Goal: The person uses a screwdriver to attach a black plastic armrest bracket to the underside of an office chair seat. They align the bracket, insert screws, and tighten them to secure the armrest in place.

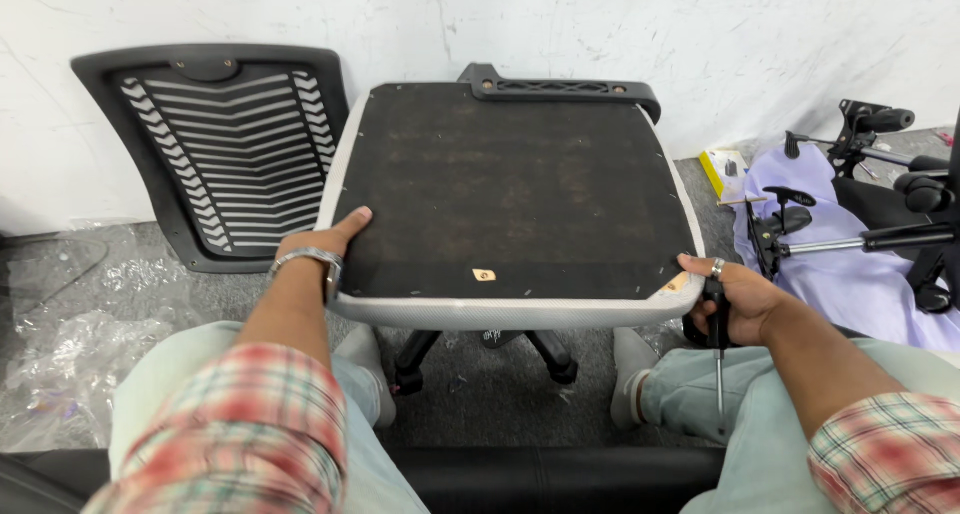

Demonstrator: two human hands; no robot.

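Both hands gripped the upturned chair seat [510, 189]: left hand [318, 242] clamped on its near-left edge, right hand [738, 299] closed round a screwdriver [719, 359] while touching the near-right corner. It rested over the star base [480, 354] between the person's knees. Its dark underside looked bare, no mechanism fitted; backrest [215, 144] leaned against the far wall, armrest parts [870, 194] lay right, unattached.

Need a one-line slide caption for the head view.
Left hand and right hand, which holds a screwdriver, grip an upturned chair seat; backrest leans on wall.
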